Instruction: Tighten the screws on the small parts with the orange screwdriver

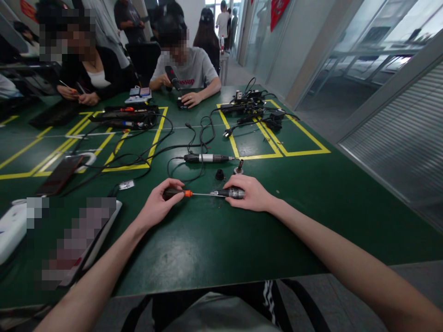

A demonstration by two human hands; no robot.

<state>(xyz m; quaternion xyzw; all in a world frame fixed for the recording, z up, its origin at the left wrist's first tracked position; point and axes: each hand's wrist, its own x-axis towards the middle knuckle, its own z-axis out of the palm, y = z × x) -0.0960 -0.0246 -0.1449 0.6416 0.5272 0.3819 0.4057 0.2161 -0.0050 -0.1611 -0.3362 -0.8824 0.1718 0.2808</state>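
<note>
Two hands met over one slim screwdriver (188, 194), lying level just above the green matte tabletop (214, 244). The left hand (159, 204) had its grip clamped on the black handle with its orange collar; the right hand (252, 193) was closed on a dark ribbed cylindrical tool body (231, 192) at the steel shaft's tip. Just beyond lay a silver-and-black corded pen-shaped tool (206, 158) and a small black cap (219, 174).

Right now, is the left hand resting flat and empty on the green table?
No, the left hand is closed around the black-and-orange handle of a screwdriver, whose shaft points at the small cylindrical part in the right hand.
</note>
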